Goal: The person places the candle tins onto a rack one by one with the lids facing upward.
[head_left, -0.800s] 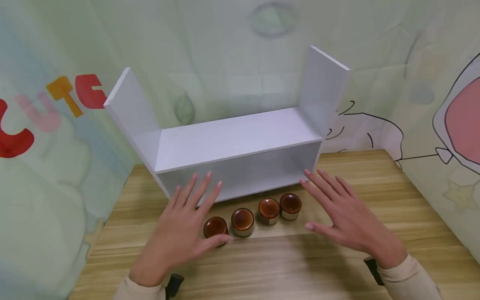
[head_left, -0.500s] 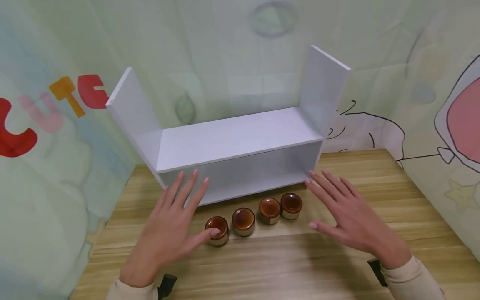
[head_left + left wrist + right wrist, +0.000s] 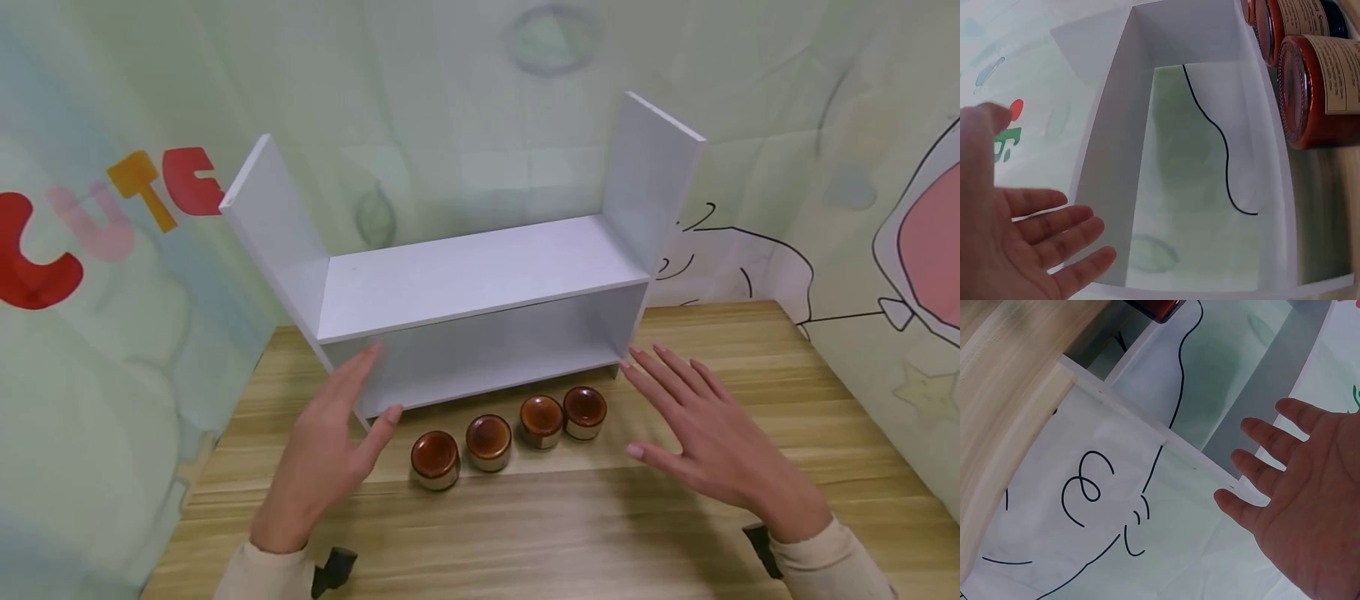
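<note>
In the head view, several brown glass jars with paper labels stand in a loose row on the table; the leftmost jar (image 3: 435,458) and the rightmost jar (image 3: 584,412) mark its ends. Behind them is a white shelf (image 3: 480,275) with two upright side boards and an open lower compartment. My left hand (image 3: 318,450), empty, hovers by the shelf's lower left corner, thumb apart from the straight fingers. Fingers spread, my right hand (image 3: 708,437) is held near the lower right corner, holding nothing. The left wrist view shows a labelled jar (image 3: 1322,90) beside the shelf's lower board.
A wood-grain table (image 3: 525,533) carries everything. Printed cloth walls (image 3: 465,117) close in at the back and on both sides. The shelf's left side board (image 3: 273,233) and right side board (image 3: 652,167) rise high above its middle board.
My left hand has drawn left, off the leftmost jar it overlapped, and has turned so its thumb points up. The right hand has shifted slightly right in view. Jars and shelf stay put.
</note>
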The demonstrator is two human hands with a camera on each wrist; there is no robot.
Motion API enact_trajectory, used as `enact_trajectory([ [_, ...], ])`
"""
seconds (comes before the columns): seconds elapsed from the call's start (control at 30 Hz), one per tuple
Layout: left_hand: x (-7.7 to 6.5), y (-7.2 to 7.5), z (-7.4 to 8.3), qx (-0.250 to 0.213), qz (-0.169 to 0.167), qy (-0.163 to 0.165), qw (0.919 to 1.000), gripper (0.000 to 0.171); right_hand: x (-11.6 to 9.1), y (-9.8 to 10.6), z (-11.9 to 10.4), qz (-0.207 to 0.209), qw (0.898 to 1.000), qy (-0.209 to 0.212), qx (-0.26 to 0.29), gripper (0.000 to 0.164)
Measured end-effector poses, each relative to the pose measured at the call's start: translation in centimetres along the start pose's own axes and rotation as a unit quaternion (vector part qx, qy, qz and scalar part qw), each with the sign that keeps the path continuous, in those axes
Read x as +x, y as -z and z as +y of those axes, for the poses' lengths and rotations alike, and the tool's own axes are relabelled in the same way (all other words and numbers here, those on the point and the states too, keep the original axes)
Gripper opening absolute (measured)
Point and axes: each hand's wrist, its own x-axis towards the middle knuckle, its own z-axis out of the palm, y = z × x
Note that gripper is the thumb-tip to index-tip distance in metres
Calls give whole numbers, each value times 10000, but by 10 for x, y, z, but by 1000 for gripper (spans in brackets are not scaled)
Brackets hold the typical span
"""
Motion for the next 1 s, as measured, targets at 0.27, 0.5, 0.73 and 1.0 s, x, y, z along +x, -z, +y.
enact_trajectory([
  [0.27, 10, -8, -8, -1909, 256, 1295, 9727, 41, -3, -2, 2, 66, 10000, 13, 11, 88],
  [0.5, 25, -7, -5, -4025, 503, 2718, 8727, 52, -4, -4, 4, 165, 9999, 21, 15, 86],
  [0.73, 36, -8, 0, -6072, 831, 3224, 7215, 53, -5, -6, 5, 145, 9999, 34, 36, 86],
  [1.0, 46, -8, -3, -7288, 979, 3379, 5874, 46, -6, -8, 6, 55, 9999, 12, 146, 85],
])
